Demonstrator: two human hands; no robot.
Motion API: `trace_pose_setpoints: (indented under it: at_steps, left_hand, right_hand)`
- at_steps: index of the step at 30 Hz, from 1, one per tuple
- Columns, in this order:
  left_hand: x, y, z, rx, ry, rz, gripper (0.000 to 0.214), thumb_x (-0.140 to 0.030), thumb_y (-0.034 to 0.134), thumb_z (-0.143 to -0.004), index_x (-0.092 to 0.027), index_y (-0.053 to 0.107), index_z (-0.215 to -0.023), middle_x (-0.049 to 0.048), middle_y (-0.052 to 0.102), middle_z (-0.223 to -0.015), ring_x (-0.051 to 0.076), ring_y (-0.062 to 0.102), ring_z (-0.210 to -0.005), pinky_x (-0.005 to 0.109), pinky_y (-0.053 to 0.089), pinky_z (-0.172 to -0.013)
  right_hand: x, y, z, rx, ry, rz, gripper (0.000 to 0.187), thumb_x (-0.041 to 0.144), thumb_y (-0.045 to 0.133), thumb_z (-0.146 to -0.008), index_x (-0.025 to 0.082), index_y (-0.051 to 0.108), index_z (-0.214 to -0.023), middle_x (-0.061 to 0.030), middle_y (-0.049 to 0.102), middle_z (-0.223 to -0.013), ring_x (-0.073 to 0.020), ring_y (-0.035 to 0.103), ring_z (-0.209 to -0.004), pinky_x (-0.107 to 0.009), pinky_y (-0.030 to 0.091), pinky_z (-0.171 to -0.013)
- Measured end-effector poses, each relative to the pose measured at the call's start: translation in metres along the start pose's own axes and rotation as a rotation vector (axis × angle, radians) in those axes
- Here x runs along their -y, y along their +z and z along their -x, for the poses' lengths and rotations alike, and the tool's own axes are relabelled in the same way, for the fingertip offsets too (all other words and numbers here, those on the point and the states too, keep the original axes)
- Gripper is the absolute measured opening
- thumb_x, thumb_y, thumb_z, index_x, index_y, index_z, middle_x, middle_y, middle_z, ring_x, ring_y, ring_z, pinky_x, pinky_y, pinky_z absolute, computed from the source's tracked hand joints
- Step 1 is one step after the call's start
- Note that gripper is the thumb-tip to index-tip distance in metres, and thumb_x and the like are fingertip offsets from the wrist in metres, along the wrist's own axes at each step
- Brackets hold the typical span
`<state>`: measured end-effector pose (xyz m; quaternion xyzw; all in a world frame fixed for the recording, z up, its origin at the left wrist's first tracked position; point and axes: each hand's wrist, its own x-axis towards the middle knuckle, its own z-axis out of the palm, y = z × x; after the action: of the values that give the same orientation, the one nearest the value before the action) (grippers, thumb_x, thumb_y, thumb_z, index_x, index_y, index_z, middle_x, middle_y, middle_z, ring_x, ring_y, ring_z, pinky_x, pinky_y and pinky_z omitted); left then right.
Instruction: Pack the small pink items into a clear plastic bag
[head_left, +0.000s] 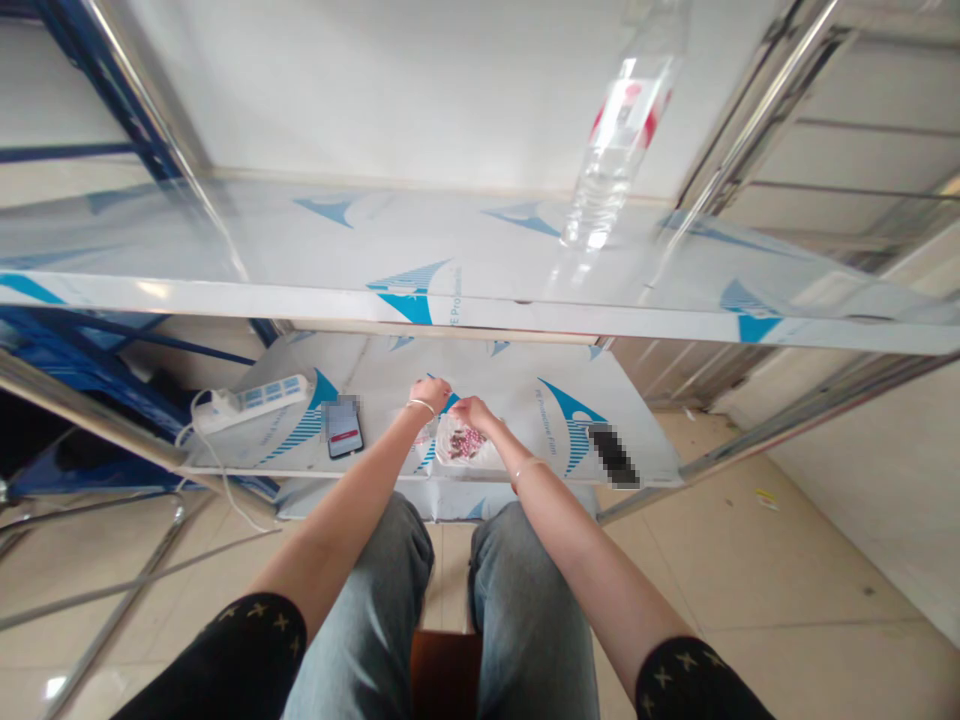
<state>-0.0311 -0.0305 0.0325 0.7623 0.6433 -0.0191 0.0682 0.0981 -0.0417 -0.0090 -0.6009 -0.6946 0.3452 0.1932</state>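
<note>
Over the lower shelf my left hand (431,391) is closed, its fingers bent together; whatever they hold is too small to make out. Close beside it, my right hand (472,411) has its fingers pinched together, and anything between them is likewise too small to see. Just below my right hand lies a clear plastic bag or tray of small pink and dark red pieces that look like beads (466,444). Part of it is hidden by my right wrist. A small clear piece of plastic (424,436) lies under my left wrist.
On the lower shelf (517,375), a white power strip (262,400) and a phone (344,430) lie left, and a dark blurred-out object (615,456) right. The upper shelf (300,290) overhangs the back and bears a water bottle (619,150). Metal posts stand at both sides.
</note>
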Motion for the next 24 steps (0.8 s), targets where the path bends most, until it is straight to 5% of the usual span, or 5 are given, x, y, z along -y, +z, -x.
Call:
trace_pose_setpoints:
  at_steps: [9,24]
  left_hand:
    - [-0.01,0.012,0.0,-0.032,0.119,0.07,0.03,-0.027,0.045,-0.083,-0.024,0.071,-0.099,0.0076,0.07,-0.1,0.02,0.065,-0.094,0.026,0.048,-0.079]
    - [-0.005,0.024,-0.008,0.039,0.12,0.118,0.03,-0.031,0.049,-0.083,-0.024,0.07,-0.103,0.0076,0.07,-0.103,0.02,0.064,-0.095,0.027,0.048,-0.081]
  right_hand:
    - [-0.013,-0.008,-0.012,-0.04,0.081,-0.265,0.021,0.022,0.052,-0.079,0.009,0.068,-0.078,-0.0034,0.066,-0.064,-0.0116,0.059,-0.062,-0.018,0.043,-0.059]
    - [-0.027,0.001,-0.024,0.03,0.083,-0.349,0.02,0.014,0.056,-0.067,0.012,0.07,-0.082,-0.0043,0.07,-0.072,-0.0112,0.06,-0.061,-0.017,0.043,-0.057]
